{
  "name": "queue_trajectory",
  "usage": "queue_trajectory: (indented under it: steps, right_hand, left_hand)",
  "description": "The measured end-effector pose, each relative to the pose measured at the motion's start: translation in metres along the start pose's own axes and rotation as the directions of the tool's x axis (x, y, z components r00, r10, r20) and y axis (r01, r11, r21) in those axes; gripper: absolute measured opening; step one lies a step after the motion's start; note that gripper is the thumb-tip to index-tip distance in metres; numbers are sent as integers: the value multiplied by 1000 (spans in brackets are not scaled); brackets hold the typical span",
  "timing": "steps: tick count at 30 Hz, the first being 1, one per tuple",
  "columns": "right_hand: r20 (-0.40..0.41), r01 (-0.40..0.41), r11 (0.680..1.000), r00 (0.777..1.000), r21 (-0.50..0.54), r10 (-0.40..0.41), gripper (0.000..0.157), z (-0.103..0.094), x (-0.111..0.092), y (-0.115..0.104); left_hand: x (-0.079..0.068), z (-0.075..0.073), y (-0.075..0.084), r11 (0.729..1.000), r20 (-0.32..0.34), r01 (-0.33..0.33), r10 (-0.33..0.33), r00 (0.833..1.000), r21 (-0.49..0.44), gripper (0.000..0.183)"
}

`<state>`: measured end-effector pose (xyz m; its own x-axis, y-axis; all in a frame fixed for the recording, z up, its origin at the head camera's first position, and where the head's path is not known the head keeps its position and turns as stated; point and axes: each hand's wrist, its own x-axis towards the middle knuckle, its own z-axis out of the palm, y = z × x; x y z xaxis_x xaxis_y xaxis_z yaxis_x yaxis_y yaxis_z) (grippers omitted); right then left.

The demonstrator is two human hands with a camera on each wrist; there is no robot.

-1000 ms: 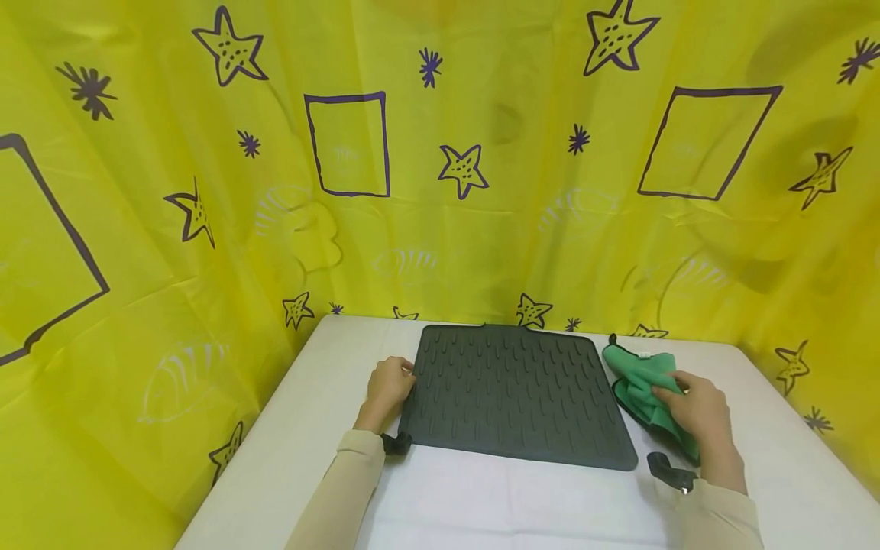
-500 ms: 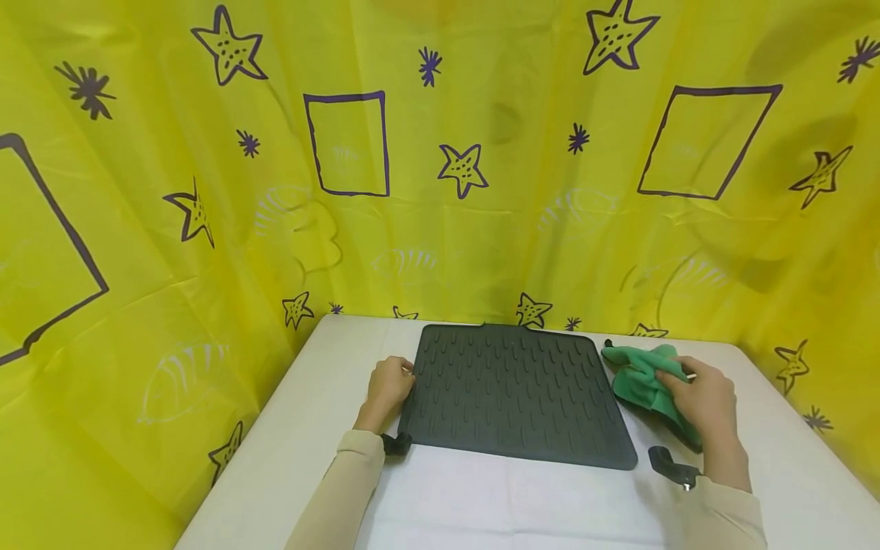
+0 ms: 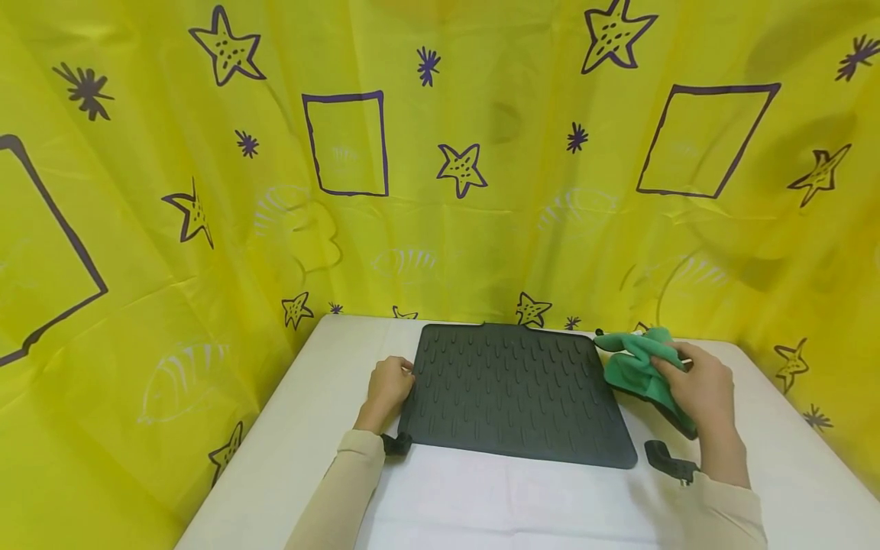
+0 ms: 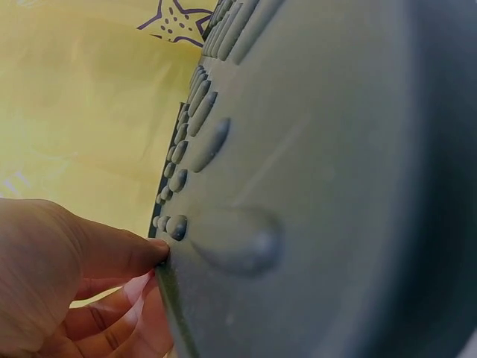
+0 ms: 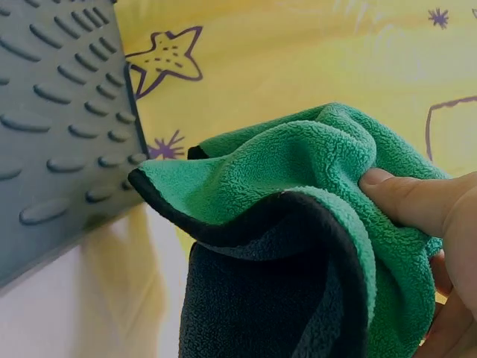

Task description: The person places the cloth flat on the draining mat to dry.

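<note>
A dark grey mat [image 3: 516,393] with raised oval ridges lies on the white table. At its left edge my left hand [image 3: 389,384] pinches the rim; the left wrist view shows the thumb [image 4: 141,255] on top and the fingers curled below. A green cloth [image 5: 298,160] with black edging and a dark underside hangs bunched from my right hand [image 3: 704,386]. My right thumb [image 5: 402,198] presses into its folds, and the other fingers are partly hidden behind. In the head view the cloth reaches the mat's upper right corner; whether they touch I cannot tell.
A yellow curtain [image 3: 412,229] with purple stars and squares surrounds the table. The white tabletop [image 3: 481,504] shows in front of the mat and along both sides. Black wrist mounts [image 3: 396,444] sit on both forearms, close to the table.
My right hand has lifted the green cloth and shifted it slightly left and away, toward the mat's upper right corner. The left hand and the mat have stayed in place.
</note>
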<state>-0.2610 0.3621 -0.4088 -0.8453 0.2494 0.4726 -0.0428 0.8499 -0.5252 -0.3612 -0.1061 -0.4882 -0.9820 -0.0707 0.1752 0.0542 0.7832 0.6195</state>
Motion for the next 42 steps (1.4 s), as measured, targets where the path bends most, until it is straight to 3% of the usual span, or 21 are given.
queue_trajectory:
  steps: [21,42]
  right_hand:
    - [-134,143,984,982,101,-129,27,5,0,-52]
    - [-147,277,913,959,300,-243,23,52,-5,-89]
  left_hand:
    - [0,1,-1,1000,-15,-20,21,1000,4,16]
    - [-1,-1,-1,999,-21,-32,32,999,-1,17]
